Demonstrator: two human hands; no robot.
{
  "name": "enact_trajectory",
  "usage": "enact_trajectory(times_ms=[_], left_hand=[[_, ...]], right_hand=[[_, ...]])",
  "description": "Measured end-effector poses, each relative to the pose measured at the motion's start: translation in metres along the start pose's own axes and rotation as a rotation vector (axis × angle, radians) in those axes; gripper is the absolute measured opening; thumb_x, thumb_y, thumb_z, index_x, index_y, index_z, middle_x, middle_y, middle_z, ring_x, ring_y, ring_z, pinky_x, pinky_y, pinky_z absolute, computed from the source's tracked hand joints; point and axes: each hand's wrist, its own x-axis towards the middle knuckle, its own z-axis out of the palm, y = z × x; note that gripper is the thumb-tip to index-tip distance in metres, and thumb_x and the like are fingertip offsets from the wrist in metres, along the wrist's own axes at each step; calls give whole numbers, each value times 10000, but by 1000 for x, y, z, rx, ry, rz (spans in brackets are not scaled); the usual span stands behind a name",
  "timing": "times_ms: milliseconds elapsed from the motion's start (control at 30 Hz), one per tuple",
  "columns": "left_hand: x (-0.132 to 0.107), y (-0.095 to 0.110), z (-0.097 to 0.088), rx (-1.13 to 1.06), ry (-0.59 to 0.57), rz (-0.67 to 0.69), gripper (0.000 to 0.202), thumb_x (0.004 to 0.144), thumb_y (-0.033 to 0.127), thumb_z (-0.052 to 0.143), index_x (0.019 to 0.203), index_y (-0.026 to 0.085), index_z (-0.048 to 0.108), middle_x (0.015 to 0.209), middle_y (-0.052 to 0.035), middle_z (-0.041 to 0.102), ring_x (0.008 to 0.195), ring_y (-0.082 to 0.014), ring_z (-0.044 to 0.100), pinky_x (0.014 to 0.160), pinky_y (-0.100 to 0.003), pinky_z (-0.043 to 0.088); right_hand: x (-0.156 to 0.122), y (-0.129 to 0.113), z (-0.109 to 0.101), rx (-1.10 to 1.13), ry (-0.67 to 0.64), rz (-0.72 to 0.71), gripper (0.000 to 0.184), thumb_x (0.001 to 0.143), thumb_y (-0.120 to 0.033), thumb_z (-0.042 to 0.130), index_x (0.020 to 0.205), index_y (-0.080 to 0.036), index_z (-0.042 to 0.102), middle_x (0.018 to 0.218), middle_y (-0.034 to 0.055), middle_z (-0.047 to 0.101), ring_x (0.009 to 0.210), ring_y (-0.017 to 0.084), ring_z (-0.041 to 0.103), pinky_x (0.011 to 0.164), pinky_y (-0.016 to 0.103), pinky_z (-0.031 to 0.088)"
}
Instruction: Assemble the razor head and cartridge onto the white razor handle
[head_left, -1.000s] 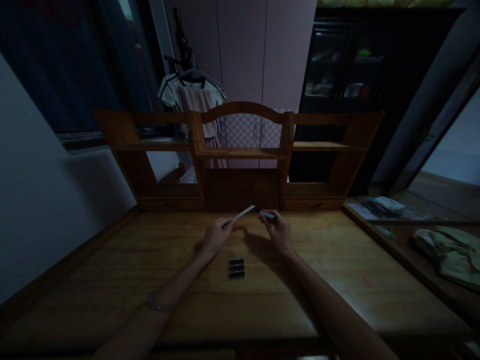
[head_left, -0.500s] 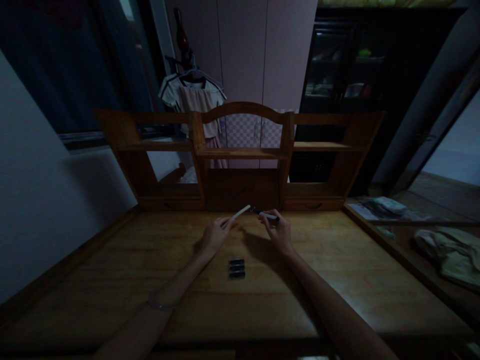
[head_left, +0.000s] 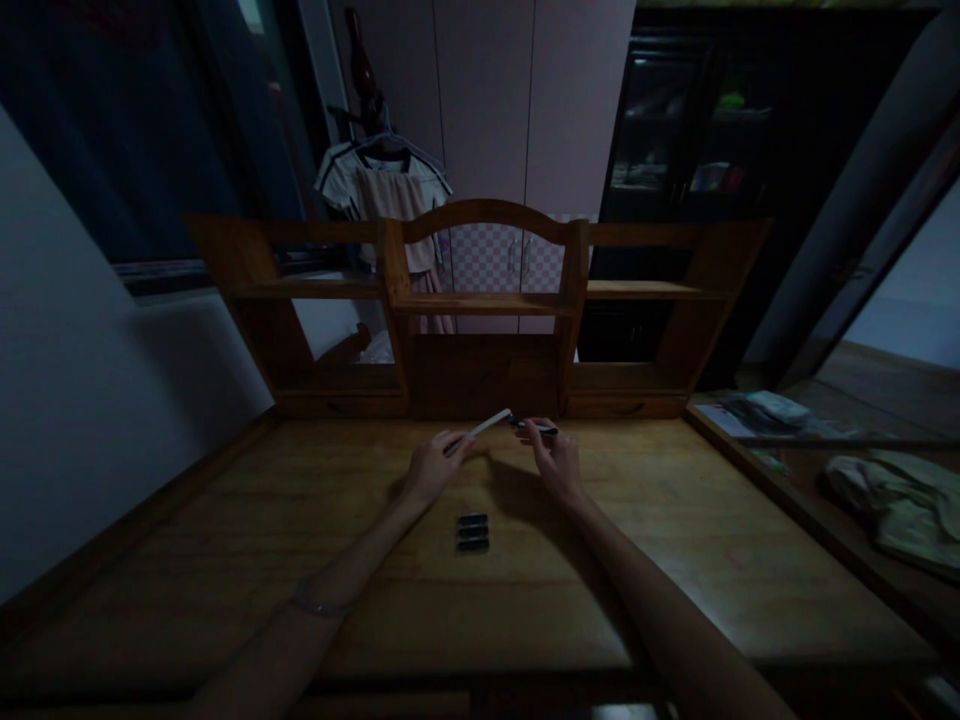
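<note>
Over desk point(head_left: 300, 480), R hand point(head_left: 557, 462) partly hides blk/wht tool point(head_left: 550, 431); tip unclear.

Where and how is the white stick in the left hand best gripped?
Probably by its near, left end, pinched from the left, as the left hand does. The white stick is slim and slants away to the right, so this leaves its far end exposed beside the pen-like tool in the right hand.

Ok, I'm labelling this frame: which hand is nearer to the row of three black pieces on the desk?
Left. The left hand is beyond the row of black pieces and slightly to its left; the right hand is also beyond, but farther to its right.
</note>
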Motion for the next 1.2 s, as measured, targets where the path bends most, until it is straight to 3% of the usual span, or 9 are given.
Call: enact_trajectory(times_ms=[200,500,600,767,933,1100,1200], left_hand=[[2,-13,4,16,8,-59,337,868,458,490,976,205,687,959,-60,684,884,-202,628,789,-290,479],[0,-2,0,5,17,13,313,881,436,480,980,215,678,958,-51,675,874,-187,625,790,-278,475],[0,-7,2,41,8,-33,320,875,447,483,954,214,686,942,-52,681,860,-196,628,774,-284,474],[2,-15,-1,35,31,-93,337,870,469,483,961,213,683,952,-50,685,873,-204,628,762,-288,474],[1,-9,1,-10,-11,-12,329,875,451,482,966,209,685,960,-53,682,884,-196,625,788,-278,469],[2,-14,0,14,-22,-117,355,869,462,480,978,192,683,957,-67,686,878,-211,629,783,-293,472],[3,-15,-3,-15,27,-106,364,870,464,479,997,182,673,978,-70,681,898,-207,624,793,-290,469]], right_hand=[[0,1,0,-44,-27,-9,356,921,-482,405,999,-208,619,865,61,705,776,213,681,668,293,529],[1,1,-2,-124,13,-50,321,920,-454,420,1016,-235,635,872,41,699,736,203,670,682,299,529],[-1,-1,-1,-140,-5,-73,319,921,-447,418,1010,-236,640,889,43,698,730,201,665,677,296,525],[0,-2,-1,-137,-8,-76,318,922,-442,417,1046,-239,628,930,47,694,768,204,660,697,303,526],[1,-1,-1,-138,-12,-81,298,921,-417,435,1086,-247,614,971,43,686,785,198,655,706,299,526],[0,-1,0,-119,-36,-115,293,923,-394,440,1116,-246,603,1059,42,665,875,195,645,751,297,519],[0,-1,1,-129,-25,-148,275,923,-376,449,1106,-247,610,1065,36,661,901,191,636,776,298,509]])
